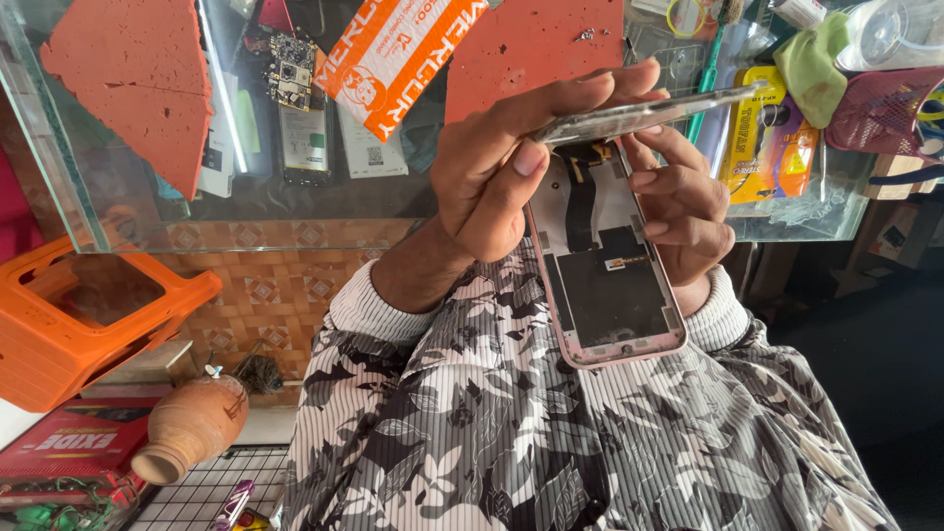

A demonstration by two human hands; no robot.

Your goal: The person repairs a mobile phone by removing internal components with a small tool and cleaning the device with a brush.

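We see the left hand (511, 167) pinching the lifted screen panel (644, 113), hinged open above the pink phone body (610, 285), which the right hand (683, 202) grips from the right.

Pink-rimmed phone body (610, 295) with black inside; floral black, grey and white striped shirt (590, 433); orange stool (88, 324) at nine o'clock; terracotta pot (192, 425) at seven; orange-and-white packet (398, 54) at twelve.
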